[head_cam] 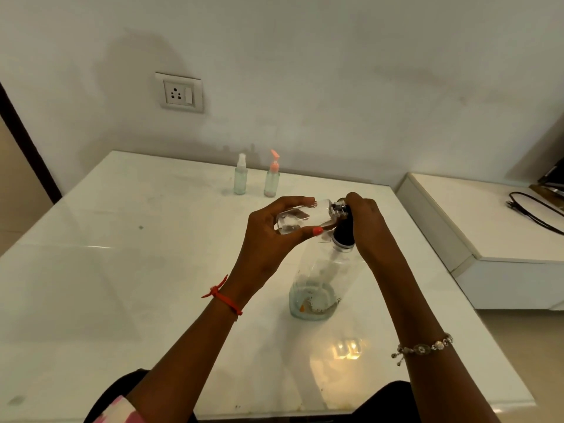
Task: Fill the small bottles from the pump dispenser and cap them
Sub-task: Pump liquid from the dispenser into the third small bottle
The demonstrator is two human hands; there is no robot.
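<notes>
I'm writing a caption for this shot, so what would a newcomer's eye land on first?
First, the two hands at centre: the left hand holds a small clear bottle tilted on its side, its mouth at the black pump head that the right hand grips. Below stands the large clear pump dispenser on the white table. At the far edge stand a spray bottle and a pink-topped pump bottle.

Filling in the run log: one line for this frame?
phase: filling | left hand: holds small clear bottle sideways at pump | right hand: on pump dispenser head | two capped bottles at table's far edge
</notes>
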